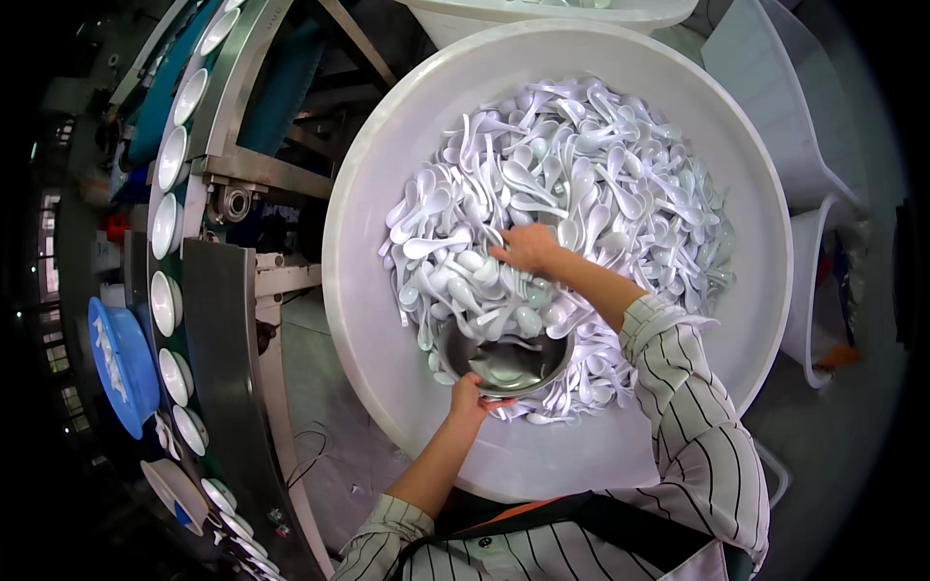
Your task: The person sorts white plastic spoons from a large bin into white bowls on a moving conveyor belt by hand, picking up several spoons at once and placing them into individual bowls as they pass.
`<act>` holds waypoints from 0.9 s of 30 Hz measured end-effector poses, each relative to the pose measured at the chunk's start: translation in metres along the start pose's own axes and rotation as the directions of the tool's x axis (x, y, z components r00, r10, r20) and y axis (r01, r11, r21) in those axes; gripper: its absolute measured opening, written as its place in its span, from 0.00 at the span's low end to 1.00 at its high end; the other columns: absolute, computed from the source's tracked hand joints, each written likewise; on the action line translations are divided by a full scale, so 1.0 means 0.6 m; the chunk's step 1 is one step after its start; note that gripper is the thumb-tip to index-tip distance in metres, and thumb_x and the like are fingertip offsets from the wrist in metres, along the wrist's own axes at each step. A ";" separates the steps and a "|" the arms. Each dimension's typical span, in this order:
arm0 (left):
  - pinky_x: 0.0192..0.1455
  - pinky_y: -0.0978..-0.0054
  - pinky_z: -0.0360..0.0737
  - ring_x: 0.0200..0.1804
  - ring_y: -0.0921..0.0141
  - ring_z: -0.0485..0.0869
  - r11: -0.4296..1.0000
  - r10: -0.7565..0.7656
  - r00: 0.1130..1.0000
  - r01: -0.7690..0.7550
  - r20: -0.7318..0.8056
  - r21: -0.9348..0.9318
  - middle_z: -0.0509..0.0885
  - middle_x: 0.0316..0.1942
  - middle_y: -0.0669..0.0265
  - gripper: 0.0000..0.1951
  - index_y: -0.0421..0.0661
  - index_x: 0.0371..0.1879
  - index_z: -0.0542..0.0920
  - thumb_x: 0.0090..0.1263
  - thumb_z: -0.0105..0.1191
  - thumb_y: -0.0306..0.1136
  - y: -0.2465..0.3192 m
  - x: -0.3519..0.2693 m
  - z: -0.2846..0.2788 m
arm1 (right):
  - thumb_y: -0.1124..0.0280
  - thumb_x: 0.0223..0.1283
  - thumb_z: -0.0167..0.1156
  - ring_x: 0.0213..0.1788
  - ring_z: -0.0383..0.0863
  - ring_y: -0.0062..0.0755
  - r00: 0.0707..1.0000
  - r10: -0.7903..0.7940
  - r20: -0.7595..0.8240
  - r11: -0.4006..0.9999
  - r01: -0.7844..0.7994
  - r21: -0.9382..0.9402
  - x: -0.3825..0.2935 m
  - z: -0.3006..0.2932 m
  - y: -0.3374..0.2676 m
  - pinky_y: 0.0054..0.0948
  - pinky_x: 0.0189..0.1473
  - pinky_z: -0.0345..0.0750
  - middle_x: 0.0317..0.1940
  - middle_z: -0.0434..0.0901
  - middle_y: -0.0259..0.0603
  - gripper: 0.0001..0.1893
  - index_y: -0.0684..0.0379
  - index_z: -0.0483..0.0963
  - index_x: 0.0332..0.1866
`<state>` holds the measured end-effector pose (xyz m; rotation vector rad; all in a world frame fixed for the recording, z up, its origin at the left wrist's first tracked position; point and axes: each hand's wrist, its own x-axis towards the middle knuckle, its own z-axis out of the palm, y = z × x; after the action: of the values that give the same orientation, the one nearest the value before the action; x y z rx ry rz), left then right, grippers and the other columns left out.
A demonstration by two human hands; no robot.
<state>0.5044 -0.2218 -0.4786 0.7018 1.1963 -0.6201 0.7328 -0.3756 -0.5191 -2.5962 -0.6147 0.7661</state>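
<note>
A large round white plastic tub [748, 145] stands before me, heaped with white soup spoons [617, 189]. My left hand [476, 396] grips the near rim of a stainless steel bowl [541, 376], thumb over the edge and fingers beneath. The bowl is tilted among the spoons at the near side of the heap, and a few spoons lie at its far rim. Just beyond the bowl, my right hand [530, 249] rests in the heap with its fingers pointing left, touching spoons. Its lower fingers are partly hidden, so a hold on any one spoon cannot be made out.
Left of the tub runs a conveyor with a metal side guard [218, 312], carrying a row of white bowls [167, 303]. A blue plastic basin [131, 370] stands beyond it. More white containers [763, 87] stand at the right, and another tub [552, 11] at the far side.
</note>
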 end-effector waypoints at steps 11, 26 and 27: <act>0.18 0.74 0.70 0.24 0.71 0.73 0.962 0.184 0.981 -0.191 0.055 0.194 0.73 0.26 0.66 0.16 0.44 0.37 0.70 0.46 0.48 0.22 -0.057 0.083 -0.103 | 0.59 0.57 0.51 0.44 0.75 0.50 0.980 0.198 0.014 0.943 -0.194 0.271 -0.297 0.179 -0.072 0.42 0.44 0.72 0.44 0.73 0.50 0.17 0.55 0.69 0.49; 0.35 0.76 0.74 0.32 0.73 0.75 0.835 0.423 0.782 -0.533 0.459 0.139 0.76 0.29 0.66 0.14 0.41 0.37 0.73 0.50 0.47 0.20 0.028 -0.230 -0.136 | 0.80 0.53 0.56 0.29 0.79 0.26 0.954 -0.036 -0.298 0.783 0.212 0.585 -0.536 -0.206 -0.313 0.23 0.35 0.75 0.33 0.79 0.39 0.12 0.62 0.75 0.44; 0.37 0.75 0.75 0.34 0.73 0.75 0.815 0.474 0.755 -0.571 0.452 0.099 0.75 0.31 0.66 0.15 0.40 0.39 0.72 0.50 0.47 0.20 0.032 -0.269 -0.166 | 0.82 0.54 0.54 0.29 0.78 0.19 0.954 -0.063 -0.292 0.677 0.256 0.691 -0.539 -0.228 -0.346 0.19 0.33 0.75 0.32 0.78 0.37 0.10 0.66 0.75 0.42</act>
<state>0.4177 -0.1232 -0.3408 1.0059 0.4906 -0.3963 0.5040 -0.3924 -0.1819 -1.8194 -0.3499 0.4747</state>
